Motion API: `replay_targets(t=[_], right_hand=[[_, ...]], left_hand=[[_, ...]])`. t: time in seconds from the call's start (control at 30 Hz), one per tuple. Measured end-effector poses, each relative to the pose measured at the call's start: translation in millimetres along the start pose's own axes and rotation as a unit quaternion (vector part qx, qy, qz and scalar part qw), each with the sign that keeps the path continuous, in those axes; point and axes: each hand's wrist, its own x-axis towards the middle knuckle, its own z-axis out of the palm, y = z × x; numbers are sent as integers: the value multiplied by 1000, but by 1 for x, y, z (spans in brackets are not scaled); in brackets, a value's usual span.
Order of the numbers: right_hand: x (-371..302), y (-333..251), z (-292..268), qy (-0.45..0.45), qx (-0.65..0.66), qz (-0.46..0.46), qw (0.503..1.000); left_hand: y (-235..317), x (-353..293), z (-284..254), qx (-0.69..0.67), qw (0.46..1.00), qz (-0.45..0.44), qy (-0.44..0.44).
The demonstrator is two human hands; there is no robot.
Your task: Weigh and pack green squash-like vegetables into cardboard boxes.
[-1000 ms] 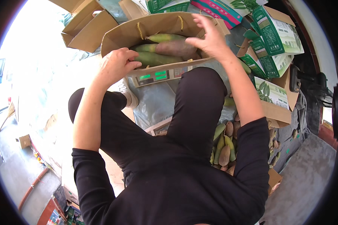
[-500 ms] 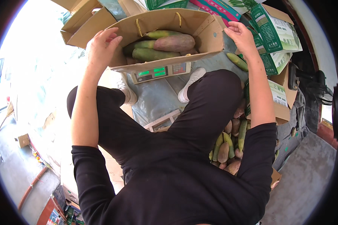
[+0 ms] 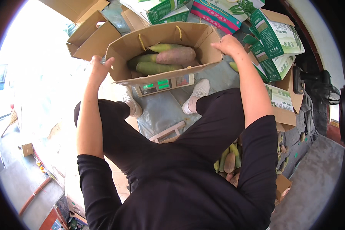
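Observation:
An open-topped cardboard box (image 3: 165,78) with yellow rope handles rests on a digital scale (image 3: 186,80) with green displays. Inside lie several large radishes, among them a purplish one (image 3: 177,56) and a long green one (image 3: 157,68). At the box's left end is my left hand (image 3: 97,71), fingers bent outside and thumb against the edge. My right hand (image 3: 232,46) pinches the right end, its thumb over the rim; the other fingers are partly hidden behind the panel.
Green-and-white cartons (image 3: 281,36) are piled at the right, near a black fan (image 3: 326,88). More radishes (image 3: 230,161) lie beside my right leg. An empty open box (image 3: 94,38) stands at the far left. A small wooden frame (image 3: 168,132) sits between my legs.
Both hands have come down from above the box's ends onto its edges, the right one moving inward and closing. The box sits slightly lower and further left in view.

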Motion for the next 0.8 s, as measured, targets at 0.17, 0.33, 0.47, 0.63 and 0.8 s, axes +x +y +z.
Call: replay_targets(t=[0.17, 0.33, 0.47, 0.63, 0.8], right_hand=[[-3, 4, 25, 60, 50, 35, 996], [-9, -19, 24, 99, 38, -2, 994], [-10, -4, 23, 101, 13, 8, 995], [-15, -23, 15, 96, 17, 15, 995], [-18, -54, 16, 155, 31, -59, 986]], left_hand=[[-6, 7, 13, -39, 964, -101, -244], [-42, 39, 19, 351, 857, 54, -374], [4, 38, 10, 338, 850, 64, -399], [-2, 45, -8, 202, 918, 0, -341], [-50, 41, -21, 43, 956, -28, -288]])
